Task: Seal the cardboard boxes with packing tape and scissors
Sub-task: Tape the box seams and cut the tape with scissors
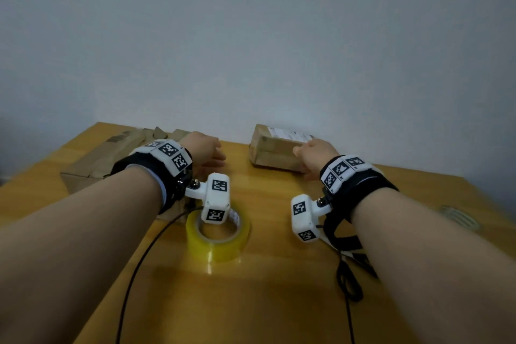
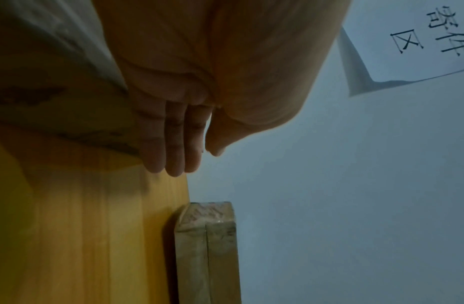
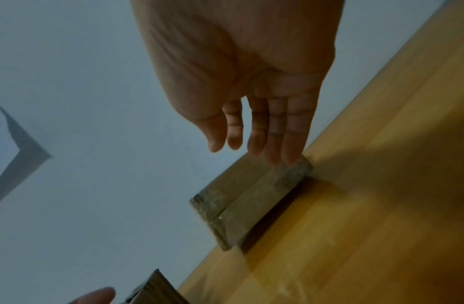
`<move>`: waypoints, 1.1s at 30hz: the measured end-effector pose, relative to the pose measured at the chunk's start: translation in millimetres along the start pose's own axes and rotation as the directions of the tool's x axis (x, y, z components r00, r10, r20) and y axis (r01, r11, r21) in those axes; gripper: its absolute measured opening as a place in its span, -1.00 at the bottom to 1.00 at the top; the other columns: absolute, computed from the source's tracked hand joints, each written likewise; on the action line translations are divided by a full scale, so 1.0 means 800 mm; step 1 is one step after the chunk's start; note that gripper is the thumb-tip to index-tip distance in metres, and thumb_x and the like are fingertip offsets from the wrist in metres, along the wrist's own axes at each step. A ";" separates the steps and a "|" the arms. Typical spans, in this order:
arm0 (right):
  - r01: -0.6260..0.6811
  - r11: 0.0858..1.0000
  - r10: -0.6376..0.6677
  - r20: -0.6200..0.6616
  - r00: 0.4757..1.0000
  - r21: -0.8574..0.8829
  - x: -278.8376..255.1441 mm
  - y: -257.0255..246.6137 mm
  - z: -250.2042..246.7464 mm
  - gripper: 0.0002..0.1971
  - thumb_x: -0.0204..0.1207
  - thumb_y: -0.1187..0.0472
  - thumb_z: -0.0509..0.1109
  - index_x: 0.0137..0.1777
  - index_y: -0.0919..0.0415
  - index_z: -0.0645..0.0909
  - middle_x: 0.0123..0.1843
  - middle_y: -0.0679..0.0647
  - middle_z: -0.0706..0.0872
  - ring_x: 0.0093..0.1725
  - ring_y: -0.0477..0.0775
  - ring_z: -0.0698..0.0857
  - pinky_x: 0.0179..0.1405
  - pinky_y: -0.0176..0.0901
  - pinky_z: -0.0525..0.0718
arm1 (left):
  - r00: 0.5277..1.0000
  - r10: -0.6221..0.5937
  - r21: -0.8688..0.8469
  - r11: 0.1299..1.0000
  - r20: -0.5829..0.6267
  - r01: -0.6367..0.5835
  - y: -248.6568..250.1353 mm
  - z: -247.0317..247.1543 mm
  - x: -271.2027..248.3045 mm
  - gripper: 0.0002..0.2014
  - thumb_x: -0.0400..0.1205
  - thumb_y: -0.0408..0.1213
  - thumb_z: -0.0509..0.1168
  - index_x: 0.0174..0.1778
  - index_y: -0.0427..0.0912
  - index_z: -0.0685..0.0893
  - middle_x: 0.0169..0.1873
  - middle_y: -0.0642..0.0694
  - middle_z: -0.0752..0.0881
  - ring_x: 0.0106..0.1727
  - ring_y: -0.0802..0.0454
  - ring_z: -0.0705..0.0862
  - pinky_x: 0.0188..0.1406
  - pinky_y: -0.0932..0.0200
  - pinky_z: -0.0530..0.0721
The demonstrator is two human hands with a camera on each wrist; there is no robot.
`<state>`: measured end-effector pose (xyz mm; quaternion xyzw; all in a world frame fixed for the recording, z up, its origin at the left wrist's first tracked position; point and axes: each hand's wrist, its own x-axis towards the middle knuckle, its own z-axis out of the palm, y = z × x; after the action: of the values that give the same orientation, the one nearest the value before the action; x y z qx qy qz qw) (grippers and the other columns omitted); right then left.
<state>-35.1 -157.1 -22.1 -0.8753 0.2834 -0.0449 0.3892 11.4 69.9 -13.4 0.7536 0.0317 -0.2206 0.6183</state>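
Note:
A small taped cardboard box (image 1: 275,149) with a white label lies at the table's far edge, right of centre. My right hand (image 1: 314,156) reaches its near right corner with straight fingers; in the right wrist view the fingertips (image 3: 277,156) meet the small box (image 3: 251,197) at its end. My left hand (image 1: 208,152) hovers with straight fingers between that box and a larger flat cardboard box (image 1: 111,159) on the left. It holds nothing. A yellow tape roll (image 1: 217,237) lies below my left wrist. Black-handled scissors (image 1: 350,283) lie partly hidden under my right forearm.
The yellow wooden table (image 1: 265,301) ends at a pale wall just behind the boxes. A second, clear tape roll (image 1: 459,216) sits near the right edge. Black cables (image 1: 139,268) run from both wrist cameras across the near tabletop. A paper sign (image 2: 420,41) hangs on the wall.

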 end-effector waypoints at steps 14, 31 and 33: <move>0.007 0.986 0.089 0.559 0.824 -0.167 -0.044 -0.047 0.091 -0.58 0.51 -0.07 0.53 0.23 0.19 0.65 -0.02 0.07 0.79 -0.18 0.07 0.69 -0.42 -0.16 0.66 | 0.967 0.120 0.008 0.993 -0.223 -0.121 -0.002 -0.089 -0.006 -0.73 0.72 -0.47 0.00 -0.12 -0.26 0.60 -0.31 -0.15 0.63 -0.43 0.04 0.54 -0.53 0.31 0.53; 0.072 0.716 0.254 0.356 0.899 -0.694 -0.086 -0.005 0.060 -0.58 0.56 0.11 0.46 0.33 0.34 0.62 0.27 0.24 0.74 0.17 0.23 0.74 0.26 0.01 0.67 | 0.960 0.249 0.657 0.746 -0.129 -0.105 -0.041 -0.115 -0.040 -0.52 0.64 -0.45 0.14 0.52 -0.21 0.46 0.48 -0.23 0.49 0.43 -0.17 0.51 0.30 0.08 0.53; 0.084 0.683 0.225 0.318 0.921 -0.726 -0.090 -0.005 0.061 -0.57 0.59 0.13 0.43 0.39 0.34 0.57 0.32 0.25 0.71 0.25 0.23 0.72 0.26 0.01 0.65 | 0.964 0.236 0.673 0.733 -0.121 -0.095 -0.044 -0.117 -0.044 -0.50 0.64 -0.44 0.15 0.55 -0.20 0.42 0.50 -0.23 0.46 0.45 -0.17 0.47 0.27 0.13 0.47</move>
<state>-79.2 -84.7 -43.1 -0.9364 0.2305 0.2579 0.0591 -3.9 174.2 -19.6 0.9413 -0.0543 -0.0851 0.3221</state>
